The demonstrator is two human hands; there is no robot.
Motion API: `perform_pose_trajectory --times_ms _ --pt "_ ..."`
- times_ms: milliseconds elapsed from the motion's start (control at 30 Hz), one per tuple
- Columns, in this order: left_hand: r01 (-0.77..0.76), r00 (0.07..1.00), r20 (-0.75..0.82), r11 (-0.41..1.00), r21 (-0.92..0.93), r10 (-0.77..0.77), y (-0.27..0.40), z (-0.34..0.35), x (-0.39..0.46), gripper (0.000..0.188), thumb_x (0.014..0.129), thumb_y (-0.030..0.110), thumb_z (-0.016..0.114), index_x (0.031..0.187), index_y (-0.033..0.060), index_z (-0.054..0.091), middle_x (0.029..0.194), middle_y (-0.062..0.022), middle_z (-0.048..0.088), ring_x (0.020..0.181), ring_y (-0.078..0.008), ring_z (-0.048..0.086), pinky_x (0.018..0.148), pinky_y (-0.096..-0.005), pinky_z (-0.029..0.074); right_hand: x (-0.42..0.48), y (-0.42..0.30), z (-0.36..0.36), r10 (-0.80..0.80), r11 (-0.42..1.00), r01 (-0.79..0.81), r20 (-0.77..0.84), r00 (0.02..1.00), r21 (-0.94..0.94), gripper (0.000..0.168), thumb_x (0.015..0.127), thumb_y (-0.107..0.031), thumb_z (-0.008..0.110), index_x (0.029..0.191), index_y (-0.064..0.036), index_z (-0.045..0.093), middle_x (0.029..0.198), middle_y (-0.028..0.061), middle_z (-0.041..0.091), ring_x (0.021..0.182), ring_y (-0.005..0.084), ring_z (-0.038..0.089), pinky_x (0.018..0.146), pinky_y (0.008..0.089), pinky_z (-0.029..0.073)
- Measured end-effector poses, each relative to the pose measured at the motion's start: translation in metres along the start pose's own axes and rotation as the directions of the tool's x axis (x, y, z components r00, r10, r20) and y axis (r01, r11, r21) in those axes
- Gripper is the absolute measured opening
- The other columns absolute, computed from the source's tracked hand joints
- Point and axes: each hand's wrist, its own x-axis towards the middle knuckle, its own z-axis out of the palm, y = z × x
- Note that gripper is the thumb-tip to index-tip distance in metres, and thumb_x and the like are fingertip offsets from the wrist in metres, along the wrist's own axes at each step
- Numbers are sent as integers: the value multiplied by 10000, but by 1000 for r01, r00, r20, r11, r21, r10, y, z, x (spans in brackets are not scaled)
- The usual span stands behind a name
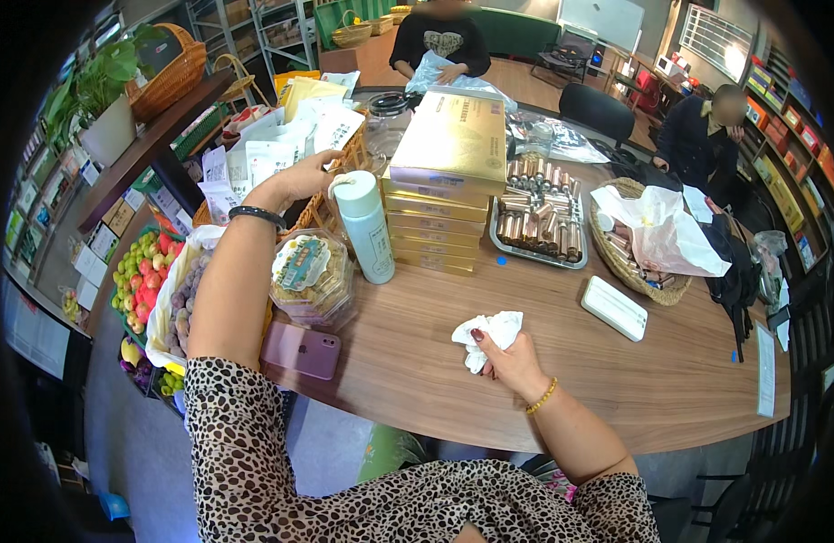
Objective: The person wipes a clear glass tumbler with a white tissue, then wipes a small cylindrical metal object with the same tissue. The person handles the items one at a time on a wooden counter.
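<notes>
My right hand point(508, 360) grips a crumpled white tissue point(501, 329) over the near part of the wooden table point(417, 326). My left hand point(305, 176) reaches to a wicker basket point(352, 153) of white pouches point(271, 159); its fingertips lie at the basket's rim, and whether they grip it cannot be told. Just right of that hand stands a light blue bottle point(366, 231) with a cord loop. A clear plastic food box point(313, 278) sits below the left hand, and a purple phone point(301, 349) lies near the table's edge. Stacked gold boxes point(444, 149) rise behind the bottle.
Right of the gold boxes are a metal tray point(539, 261) of copper-coloured vials, a white device point(613, 307) and a woven basket point(671, 292) with white paper. Fruit crates point(145, 278) stand at the left. One person point(440, 41) handles plastic across the table; another person point(698, 142) sits at right.
</notes>
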Motion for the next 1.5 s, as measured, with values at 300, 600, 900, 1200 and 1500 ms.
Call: perform_pose_trajectory --times_ms 300,600,900,1200,1500 --pt "13 898 -433 986 -168 -85 12 -9 -4 462 884 212 609 1303 31 544 1228 -126 613 1132 -218 572 926 -339 451 2 8 -5 -114 993 114 20 993 21 447 964 -434 553 859 -11 653 623 31 625 475 81 567 421 234 451" --pt "-170 790 -611 975 -142 49 49 -23 -66 496 849 243 680 1247 -30 568 1191 -172 629 1116 -225 598 949 -312 455 12 10 -11 -90 995 91 34 995 -40 678 1010 -541 337 842 30 661 585 59 611 454 102 567 405 249 442" --pt "-266 769 -612 963 -47 183 78 43 -136 739 838 226 712 1440 17 338 1326 -214 498 1199 -276 515 986 -382 449 17 13 -8 -76 992 79 28 997 -102 632 984 -498 467 713 36 670 514 86 592 446 135 578 428 283 461" --pt "-601 528 -723 797 53 445 124 162 -171 451 859 -10 617 1279 -6 453 1211 -114 553 1109 -187 547 970 -334 444 17 12 -6 -130 991 130 33 991 10 655 997 -489 393 673 26 635 522 92 595 428 154 574 426 296 455" --pt "-665 621 -773 610 -432 130 149 297 -117 341 899 41 627 1198 -4 469 1081 -106 598 992 -151 575 877 -301 479 27 18 -14 -185 818 425 -522 832 387 325 942 -241 490 837 35 629 734 44 627 664 126 571 598 320 463"
